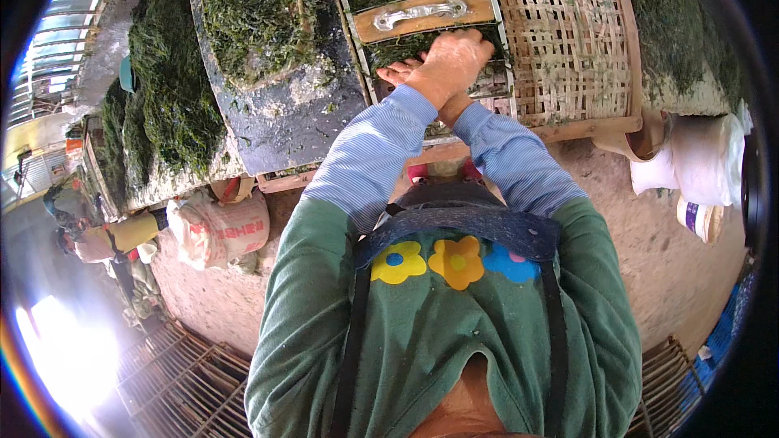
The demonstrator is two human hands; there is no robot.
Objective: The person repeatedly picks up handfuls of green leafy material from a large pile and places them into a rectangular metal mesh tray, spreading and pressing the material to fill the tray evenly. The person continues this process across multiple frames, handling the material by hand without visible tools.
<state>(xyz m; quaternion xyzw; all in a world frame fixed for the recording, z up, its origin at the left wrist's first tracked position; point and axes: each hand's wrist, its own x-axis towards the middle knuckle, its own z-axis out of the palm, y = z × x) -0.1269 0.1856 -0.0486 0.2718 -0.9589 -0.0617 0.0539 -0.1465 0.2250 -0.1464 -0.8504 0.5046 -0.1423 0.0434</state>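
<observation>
My forearms cross over a metal-railed frame (504,67) filled with dark green leafy strands (401,48). My left hand (455,62) is on top, reaching to the right with its fingers bent down towards the strands. Its fingertips and anything under them are hidden. Beneath it, my right hand (398,71) points left; only its fingers and wrist show, the fingers low at the strands by the left rail. A flat wooden block (426,14) with a shiny handle (420,13) lies across the frame, just beyond both hands.
A woven bamboo tray (566,36) adjoins the frame on the right. To the left, a dark board (286,134) bears a leafy heap (255,18); a larger pile (173,85) lies beyond. Sacks (222,228) stand on the floor. Another person (109,240) is at far left.
</observation>
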